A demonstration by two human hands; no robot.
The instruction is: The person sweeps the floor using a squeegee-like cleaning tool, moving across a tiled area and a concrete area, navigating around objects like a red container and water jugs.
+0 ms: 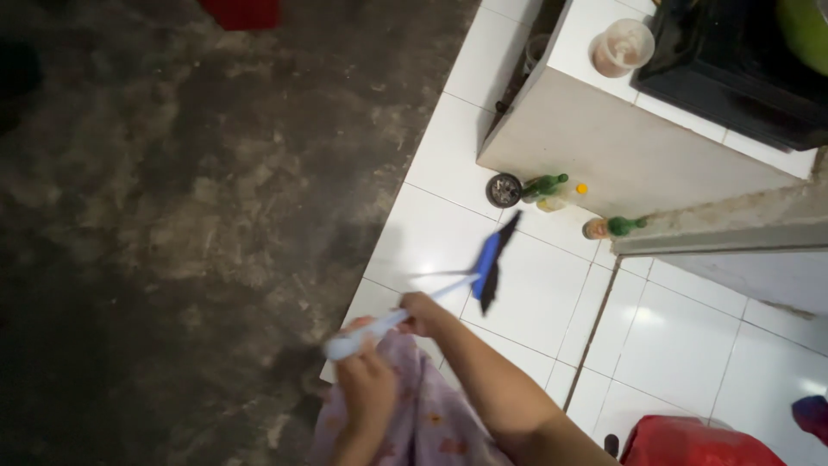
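1. A dark, rough concrete floor (172, 190) is seen filling the left half of the view, met on the right by a white tiled floor (673, 345) with dark grout lines.
2. A pale block-shaped counter surface (604, 147) is found at the upper right, with a black appliance (733, 69) set on top of it and a clear plastic cup (623, 47) placed beside that appliance.
3. A red object (699, 442) is cut off by the bottom edge, and another red object (241, 12) by the top edge.
4. A broom (492, 263) with a white handle and a blue head with dark bristles is held out over the white tiles, blurred, just below the counter's foot.
5. The right hand (423, 312) is clenched around the handle further down the shaft, towards the head.
6. The left hand (366, 380) is closed around the handle's near end, above a lilac patterned garment (431, 423).
7. Green-capped bottles (545, 185), a bottle with a yellow cap (565, 200) and a small dark round object (504, 190) are grouped on the tiles against the counter's base; another green-topped bottle (614, 227) is set a little to their right.
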